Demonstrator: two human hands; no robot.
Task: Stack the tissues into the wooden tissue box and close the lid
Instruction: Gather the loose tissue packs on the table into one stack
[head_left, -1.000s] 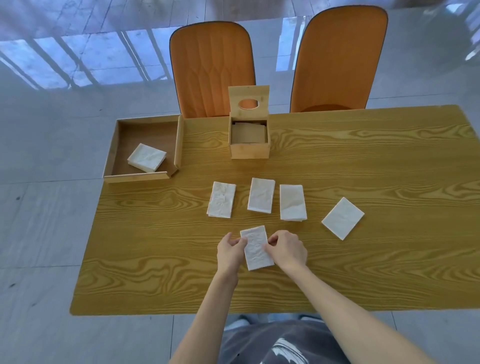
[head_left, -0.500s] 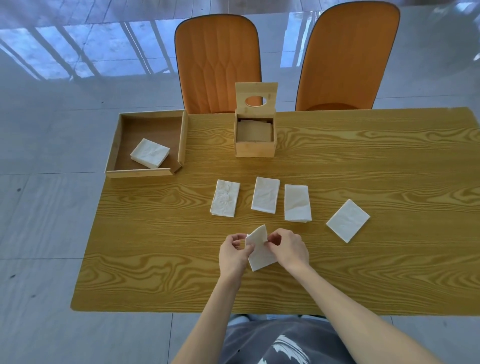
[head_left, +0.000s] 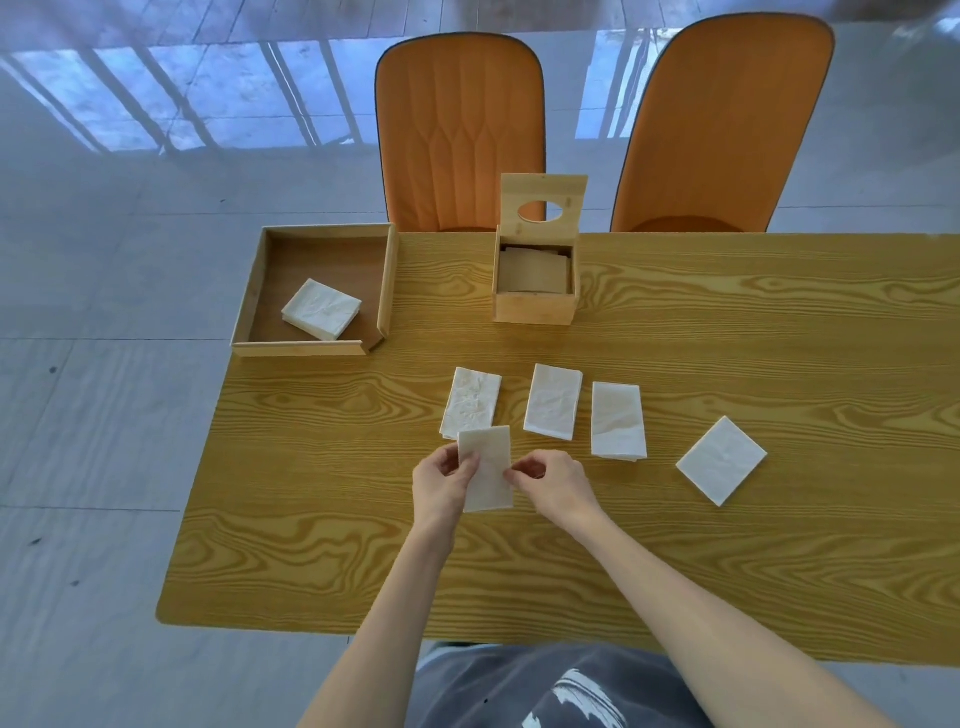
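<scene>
1. Left hand: thumb and fingers pinch the left edge of the held tissue, at 6 o'clock of the table near its front edge.
2. Right hand: fingertips pinch the right edge of the same tissue. The sheet is raised off the tabletop, and its upper edge overlaps the lower end of the tissue lying just behind it.
3. Wooden tissue box: stands at 12 o'clock from the hands, near the table's far edge. Its lid, with an oval opening, stands upright at the back. Folded sheets are visible inside, in shadow.
4. Three folded tissues lie in a row between hands and box: left tissue, middle tissue, right tissue. They lie flat, apart from one another.
5. A fourth tissue lies at 3 o'clock from the hands, turned diagonally, well apart from the row.
6. Wooden tray: at 10 o'clock, overhanging the table's far left corner. It holds a tissue stack, lying askew.
7. Two orange chairs stand behind the table at 12 o'clock: left chair, right chair.
</scene>
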